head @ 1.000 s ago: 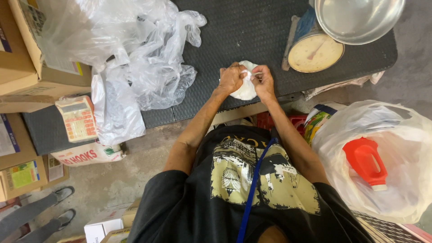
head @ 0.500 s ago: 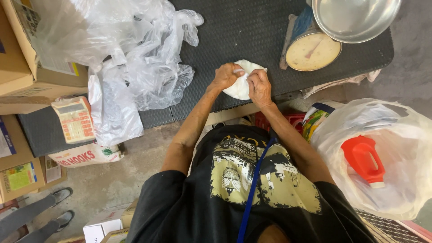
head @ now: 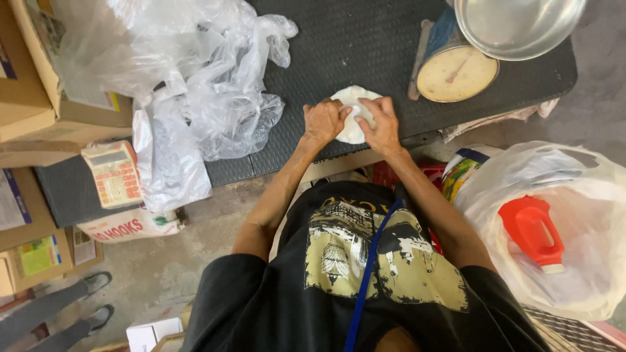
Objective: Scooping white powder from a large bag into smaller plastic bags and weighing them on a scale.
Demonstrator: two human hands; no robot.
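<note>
At frame centre, left hand (head: 324, 121) and right hand (head: 380, 124) both grip a small white bag (head: 350, 112), seemingly filled, its mouth apparently not yet closed, on the dark worktop (head: 365, 45).

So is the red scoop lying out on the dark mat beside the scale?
No, the red scoop sits inside a clear plastic bag at the person's right, off the dark mat.
</note>
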